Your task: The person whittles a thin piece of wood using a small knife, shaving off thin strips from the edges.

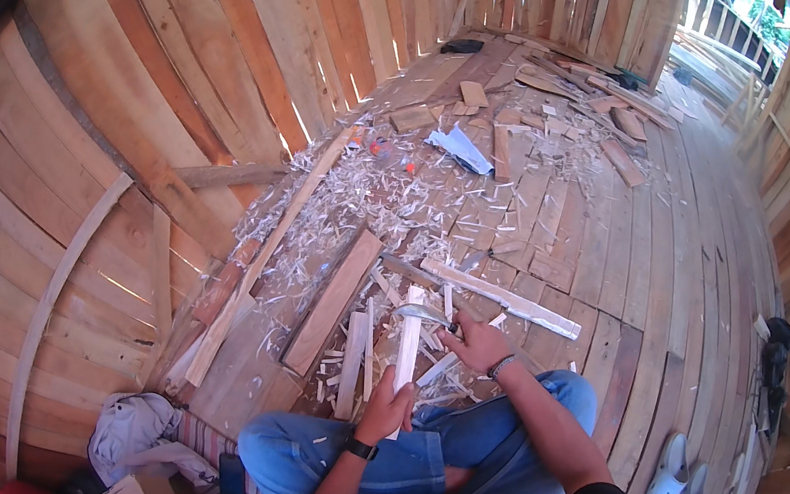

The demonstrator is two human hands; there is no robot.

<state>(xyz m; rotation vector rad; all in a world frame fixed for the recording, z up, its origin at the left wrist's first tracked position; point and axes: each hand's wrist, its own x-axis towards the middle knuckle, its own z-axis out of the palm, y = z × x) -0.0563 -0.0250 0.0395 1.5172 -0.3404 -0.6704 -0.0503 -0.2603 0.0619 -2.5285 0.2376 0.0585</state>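
Observation:
My left hand (384,409) is closed around the lower end of a pale wooden stick (408,352), which stands upright from my lap and points away from me. In my right hand (478,344) is a knife (424,313) with a curved metal blade. The blade lies across the stick near its upper end, and the fingers hide most of the handle. Around the stick, thin wood shavings (439,366) litter the floorboards. A shorter wooden piece (352,367) lies just left of it.
A thick plank (333,301) lies to the left, and a long pale batten (501,297) beyond my right hand. Shavings and wood offcuts (624,123) cover the far floor. Clogs (668,483) stand at the right; a phone (232,480) and cloth (132,432) lie at the lower left.

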